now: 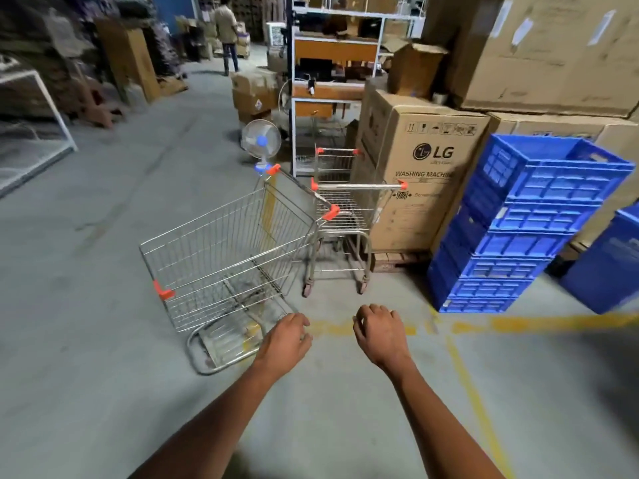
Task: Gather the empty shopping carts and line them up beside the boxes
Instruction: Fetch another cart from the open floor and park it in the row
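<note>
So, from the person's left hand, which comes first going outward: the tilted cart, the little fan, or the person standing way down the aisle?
From the left hand:
1. Tilted cart, just ahead and left of the hand.
2. Fan, on the floor beyond the cart.
3. Standing person, far down the aisle at the top.

We count two shopping carts: a near cart point(228, 257) standing askew and a far cart point(340, 216) just beside the washing machine box point(415, 174). We count one stack of blue crates point(511, 236), with part of another blue crate point(619, 261) at the right edge. We see one pedestal fan point(261, 141), one shelving unit point(332, 63), two bare hands, left hand point(287, 340) and right hand point(378, 331), and one person point(226, 32) standing far off.
</note>
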{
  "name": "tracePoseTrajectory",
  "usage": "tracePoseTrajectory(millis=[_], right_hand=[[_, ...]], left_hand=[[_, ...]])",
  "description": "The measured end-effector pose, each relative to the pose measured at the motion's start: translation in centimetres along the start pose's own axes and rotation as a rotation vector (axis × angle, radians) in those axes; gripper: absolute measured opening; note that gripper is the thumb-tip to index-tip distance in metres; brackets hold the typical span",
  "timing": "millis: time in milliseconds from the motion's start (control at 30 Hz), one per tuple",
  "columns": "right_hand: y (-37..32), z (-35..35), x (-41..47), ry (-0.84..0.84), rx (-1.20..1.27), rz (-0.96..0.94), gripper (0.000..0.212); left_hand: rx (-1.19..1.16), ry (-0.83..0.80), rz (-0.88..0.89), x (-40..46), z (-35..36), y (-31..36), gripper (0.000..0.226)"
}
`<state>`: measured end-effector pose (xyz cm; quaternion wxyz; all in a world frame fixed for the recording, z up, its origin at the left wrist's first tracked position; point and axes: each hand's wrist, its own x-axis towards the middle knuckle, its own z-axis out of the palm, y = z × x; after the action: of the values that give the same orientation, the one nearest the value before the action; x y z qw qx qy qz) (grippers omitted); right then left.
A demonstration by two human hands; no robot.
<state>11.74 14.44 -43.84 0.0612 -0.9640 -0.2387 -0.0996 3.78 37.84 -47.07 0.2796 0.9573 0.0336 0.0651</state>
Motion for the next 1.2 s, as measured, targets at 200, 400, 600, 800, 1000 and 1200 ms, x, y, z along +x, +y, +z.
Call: tracePoseTrajectory(millis=[200, 400, 600, 800, 1000, 1200], right_hand=[[-3.0, 2.9, 6.8, -0.001, 0.040, -0.049, 0.019], [-1.8, 5.9, 14.6, -0.006, 0.056, -0.082, 0.017], [3.2, 7.7, 24.7, 0.003, 0.083, -0.132, 0.018], [9.2, 8.6, 36.2, 0.007, 0.099, -0.219, 0.021], [13.5, 9.0, 46.8, -0.003, 0.199, -0.324, 0.016], [14.3, 10.2, 56.5, -0.054, 0.242, -0.475, 0.013]], left_hand=[[-0.068, 0.036, -0.095, 4.2, -1.2, -2.5, 0.020], [-0.091, 0.062, -0.119, 11.4, 0.3, -2.9, 0.021], [-0.141, 0.115, -0.120, 22.7, 2.4, -1.6, 0.021], [-0.207, 0.239, -0.180, 37.4, 4.8, 1.2, 0.024], [-0.237, 0.330, -0.337, 48.2, 7.2, 1.6, 0.022], [-0.248, 0.419, -0.529, 56.3, 8.6, -0.6, 0.026]])
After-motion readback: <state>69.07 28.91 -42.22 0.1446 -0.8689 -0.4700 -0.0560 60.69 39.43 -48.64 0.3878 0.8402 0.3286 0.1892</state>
